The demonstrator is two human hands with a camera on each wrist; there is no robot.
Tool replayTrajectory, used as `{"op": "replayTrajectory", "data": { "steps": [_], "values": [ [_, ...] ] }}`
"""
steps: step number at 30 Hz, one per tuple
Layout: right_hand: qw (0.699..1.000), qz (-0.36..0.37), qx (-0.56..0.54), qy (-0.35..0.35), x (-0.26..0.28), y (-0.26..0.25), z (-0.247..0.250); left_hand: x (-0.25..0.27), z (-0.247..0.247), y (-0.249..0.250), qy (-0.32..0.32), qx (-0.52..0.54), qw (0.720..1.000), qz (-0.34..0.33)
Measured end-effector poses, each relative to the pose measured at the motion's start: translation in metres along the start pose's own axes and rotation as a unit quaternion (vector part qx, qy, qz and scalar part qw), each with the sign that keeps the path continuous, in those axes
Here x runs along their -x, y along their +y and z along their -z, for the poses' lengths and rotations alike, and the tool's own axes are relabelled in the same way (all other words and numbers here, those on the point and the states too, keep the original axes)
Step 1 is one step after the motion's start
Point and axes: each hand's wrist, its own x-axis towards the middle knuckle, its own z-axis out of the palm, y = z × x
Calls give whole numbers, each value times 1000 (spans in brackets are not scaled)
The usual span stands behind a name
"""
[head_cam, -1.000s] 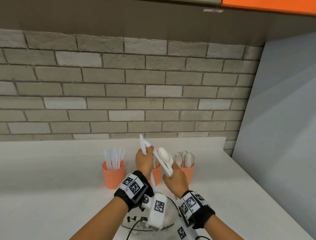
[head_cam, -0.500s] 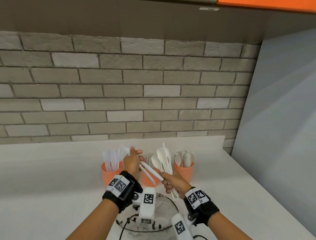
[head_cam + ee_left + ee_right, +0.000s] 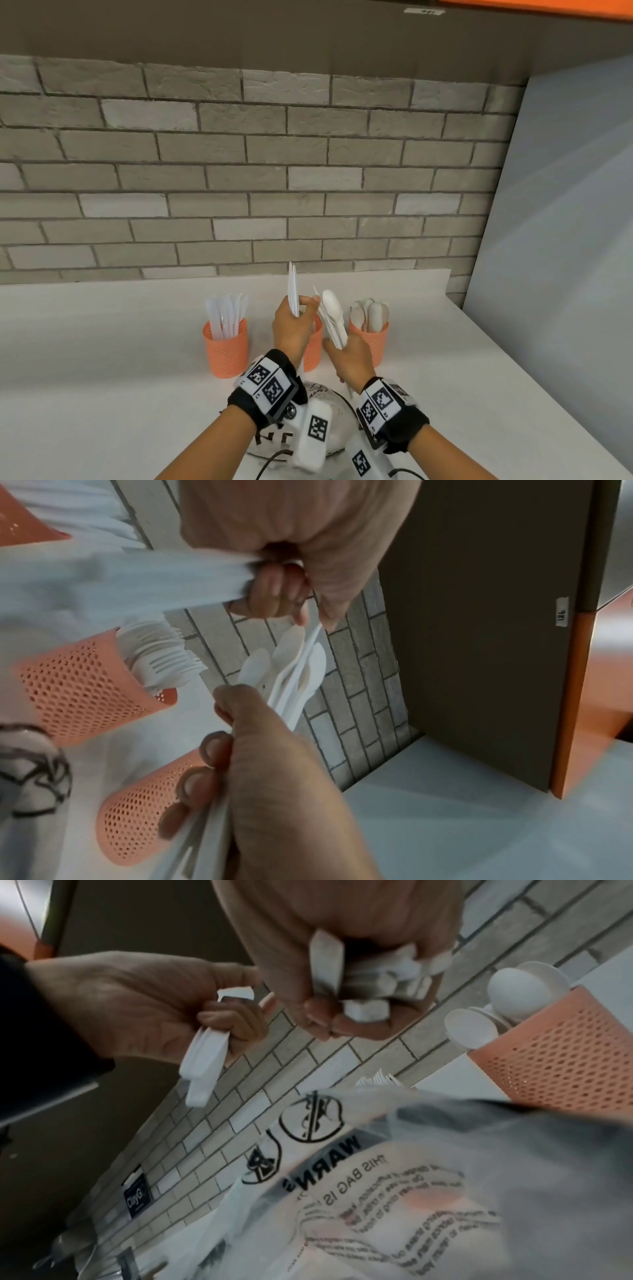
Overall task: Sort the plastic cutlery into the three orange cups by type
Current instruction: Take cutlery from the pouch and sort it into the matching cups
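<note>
Three orange mesh cups stand in a row on the white counter. The left cup [image 3: 226, 346] holds knives, the right cup [image 3: 371, 339] holds spoons. The middle cup [image 3: 313, 354] is mostly hidden behind my left hand; the left wrist view shows forks in this cup [image 3: 85, 688]. My left hand [image 3: 301, 308] grips a few white knives [image 3: 292, 291] upright above the middle cup. My right hand [image 3: 342, 346] grips a bundle of white cutlery [image 3: 332, 310] with spoon bowls on top, between the middle and right cups. The bundle's handle ends [image 3: 363, 1010] stick out of my fist.
A clear plastic bag [image 3: 377, 1177] with black warning print lies on the counter just under my wrists. A grey brick wall [image 3: 239, 171] stands behind the cups and a pale panel [image 3: 555, 240] closes the right side.
My left hand has swung the knives from a leftward tilt to upright and drawn right, over the middle cup. My right hand's bundle has shifted slightly right, toward the spoon cup.
</note>
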Motion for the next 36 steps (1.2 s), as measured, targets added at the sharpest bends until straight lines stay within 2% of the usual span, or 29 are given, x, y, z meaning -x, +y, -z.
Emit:
{"op": "replayTrajectory", "data": {
  "steps": [8,14,21,26,30,33,36],
  "values": [
    [994,45,84,51,0,7,-2,-8,-5,2,38,-16,999,4],
    [993,55,98,49,-1,8,-1,-18,-1,3,109,26,993,20],
    [992,70,94,49,-1,8,-8,-10,-2,-5,81,19,997,-4],
    [998,56,43,3,-3,13,-9,-18,-1,-2,63,-1,998,9],
    [999,30,6,-21,-2,12,-8,-19,-1,6,87,-24,996,-12],
    [997,-10,-65,-40,0,10,-6,-19,-1,11,112,5,993,-28],
    [993,-31,-105,-42,-1,6,-5,-18,-2,11,98,32,994,-46]
  ]
}}
